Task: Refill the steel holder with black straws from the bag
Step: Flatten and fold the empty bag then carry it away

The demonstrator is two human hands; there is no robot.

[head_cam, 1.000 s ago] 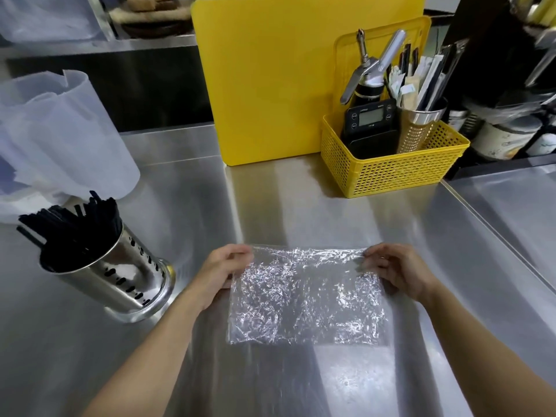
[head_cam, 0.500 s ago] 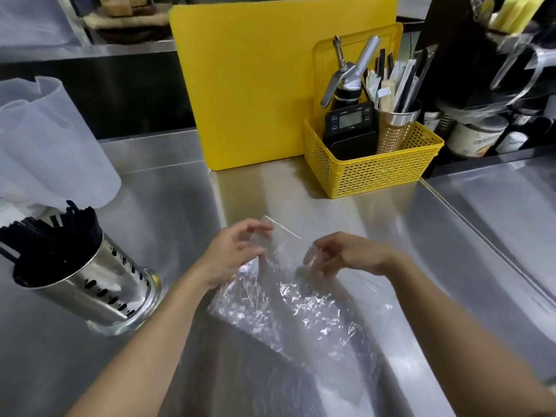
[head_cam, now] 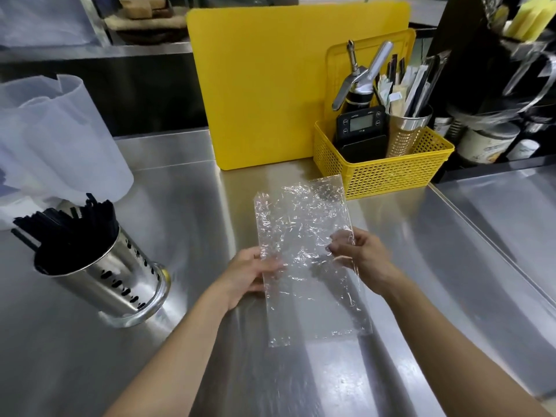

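A crinkled clear plastic bag lies lengthwise over the steel counter, flat and with no straws visible in it. My left hand grips its left edge near the middle. My right hand pinches its right edge. To the left stands the perforated steel holder, packed with black straws that stick up and lean left.
A yellow cutting board leans at the back. A yellow basket right of it holds a digital scale, a cream whipper and a steel cup of utensils. A white plastic bag sits at the left behind the holder. A counter seam runs along the right.
The bag lay wide across the counter, was lifted and turned, and now runs lengthwise away from me. Both hands shifted from its far corners to its side edges.
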